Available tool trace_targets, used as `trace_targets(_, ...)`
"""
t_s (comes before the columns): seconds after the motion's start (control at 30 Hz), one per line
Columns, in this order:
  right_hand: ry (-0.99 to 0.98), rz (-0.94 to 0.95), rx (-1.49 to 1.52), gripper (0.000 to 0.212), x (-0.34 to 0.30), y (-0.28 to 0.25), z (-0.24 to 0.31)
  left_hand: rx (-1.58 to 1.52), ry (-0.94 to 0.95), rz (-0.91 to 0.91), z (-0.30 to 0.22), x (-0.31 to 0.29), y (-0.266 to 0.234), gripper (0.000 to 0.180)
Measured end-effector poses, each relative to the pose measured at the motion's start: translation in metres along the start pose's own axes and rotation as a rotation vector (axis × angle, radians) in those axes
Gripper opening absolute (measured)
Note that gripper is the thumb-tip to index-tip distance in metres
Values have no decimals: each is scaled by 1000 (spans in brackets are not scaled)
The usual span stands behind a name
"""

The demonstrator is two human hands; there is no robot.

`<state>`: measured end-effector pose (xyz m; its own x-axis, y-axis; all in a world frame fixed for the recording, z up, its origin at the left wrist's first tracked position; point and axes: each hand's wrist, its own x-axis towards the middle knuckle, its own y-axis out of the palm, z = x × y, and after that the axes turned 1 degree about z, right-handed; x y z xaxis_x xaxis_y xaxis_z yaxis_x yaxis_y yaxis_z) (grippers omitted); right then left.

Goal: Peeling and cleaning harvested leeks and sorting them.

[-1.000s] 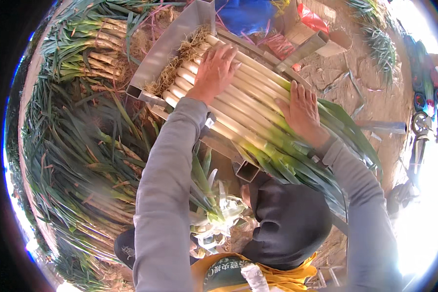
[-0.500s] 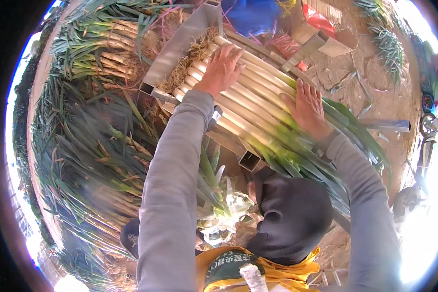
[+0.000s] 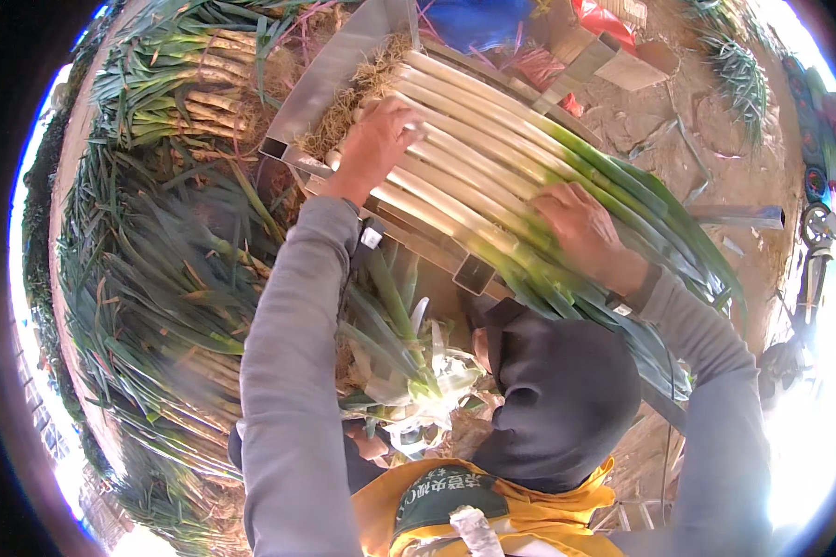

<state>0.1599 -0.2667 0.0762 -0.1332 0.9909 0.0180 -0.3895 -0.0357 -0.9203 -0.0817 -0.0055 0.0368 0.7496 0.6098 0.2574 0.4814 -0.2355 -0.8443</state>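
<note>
Left hand (image 3: 376, 144), right hand (image 3: 585, 234) shifted nearer across leeks (image 3: 474, 153); both bent over them, whether gripping cannot tell.

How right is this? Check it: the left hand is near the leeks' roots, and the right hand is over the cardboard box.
Wrong on the right hand: the head view shows it over the leeks, about where white turns green. The left hand is near the roots, as stated.

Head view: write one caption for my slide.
Bare left hand and bare right hand on long white-and-green leeks laid side by side on a grey metal frame.
</note>
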Motion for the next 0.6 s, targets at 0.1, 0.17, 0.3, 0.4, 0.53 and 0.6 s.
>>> trace_targets(0.1,-28,-31,-129,35,-6,-1,1,83,87,103,3,18,-6,18)
trace_targets(0.17,-59,-6,-208,36,-6,-10,3,71,61,144,-1,19,-4,17)
trace_targets(0.3,-163,31,-382,35,6,-15,4,-38,-31,127,4,11,2,15)
trace_targets(0.4,-177,-29,-484,31,3,-11,0,75,-23,143,0,12,5,16)
trace_targets(0.53,-68,-73,-191,27,2,-6,6,-21,-135,161,-6,2,7,27)
trace_targets(0.6,-26,-16,32,28,-7,0,26,-38,-104,101,-6,-6,13,31)
